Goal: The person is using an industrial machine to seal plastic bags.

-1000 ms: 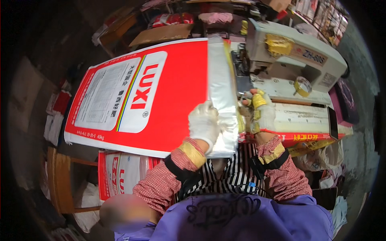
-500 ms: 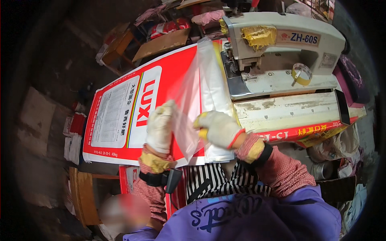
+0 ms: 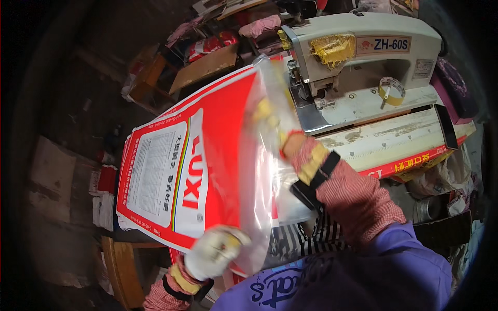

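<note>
Red-white woven sack [image 3: 181,176] flat on stack, 9 o'clock of sewing machine [image 3: 363,62]. Left hand [image 3: 215,251] fingers clenched on clear liner [image 3: 262,171] bottom edge. Right hand [image 3: 275,129] inside liner mouth, fingers' state hidden. Liner light, limp, slippery: grip edges.

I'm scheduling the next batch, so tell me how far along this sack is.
Done: a clear liner sits in the red and white sack, sticking out of its mouth. In hand: the right hand reaches inside the liner, blurred through the film; the left hand grips the sack's lower edge. Left: the mouth is open, beside the sewing machine, not under its needle, so probably unstitched.
</note>
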Demonstrator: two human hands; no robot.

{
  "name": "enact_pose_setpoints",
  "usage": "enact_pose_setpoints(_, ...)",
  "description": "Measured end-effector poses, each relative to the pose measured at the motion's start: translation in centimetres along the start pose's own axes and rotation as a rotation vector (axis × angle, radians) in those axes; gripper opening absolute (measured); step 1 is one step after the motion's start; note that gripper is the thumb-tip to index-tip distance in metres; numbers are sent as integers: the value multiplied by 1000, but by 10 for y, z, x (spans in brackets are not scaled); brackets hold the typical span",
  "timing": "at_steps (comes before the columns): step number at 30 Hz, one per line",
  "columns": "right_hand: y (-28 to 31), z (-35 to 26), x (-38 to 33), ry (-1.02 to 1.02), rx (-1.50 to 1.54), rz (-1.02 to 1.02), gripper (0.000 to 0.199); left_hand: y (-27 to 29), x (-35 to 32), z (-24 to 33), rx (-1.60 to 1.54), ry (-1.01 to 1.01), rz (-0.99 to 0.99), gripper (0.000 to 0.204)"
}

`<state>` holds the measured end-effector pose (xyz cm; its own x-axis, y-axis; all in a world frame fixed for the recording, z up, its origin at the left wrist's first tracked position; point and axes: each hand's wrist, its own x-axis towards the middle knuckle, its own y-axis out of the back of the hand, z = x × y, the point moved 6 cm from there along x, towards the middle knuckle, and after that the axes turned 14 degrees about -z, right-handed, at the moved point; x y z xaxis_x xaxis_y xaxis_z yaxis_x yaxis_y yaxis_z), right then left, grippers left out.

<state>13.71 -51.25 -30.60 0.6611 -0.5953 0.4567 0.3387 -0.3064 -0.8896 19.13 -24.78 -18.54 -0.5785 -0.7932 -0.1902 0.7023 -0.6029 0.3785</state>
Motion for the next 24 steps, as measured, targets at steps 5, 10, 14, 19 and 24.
enact_pose_setpoints(5, 4, -43, 18, 264, -865, 578, 37, -56, -20, -30, 347, 217, -631, 9)
enact_pose_setpoints(10, -46, 59, -11, -198, -441, 322, 44, 20, 70, 40, 631, -63, -448, 8)
enact_pose_setpoints(14, -72, 54, -21, -370, -1620, 168, 41, 93, 175, 96, 1517, -212, 308, 17)
enact_pose_setpoints(19, -115, 72, -33, -697, -1444, 143, 47, 103, 234, 29, 1892, 151, -112, 18)
enact_pose_setpoints(24, -100, 78, -36, -713, -1707, -129, 49, 102, 231, -22, 1492, 654, -336, 25)
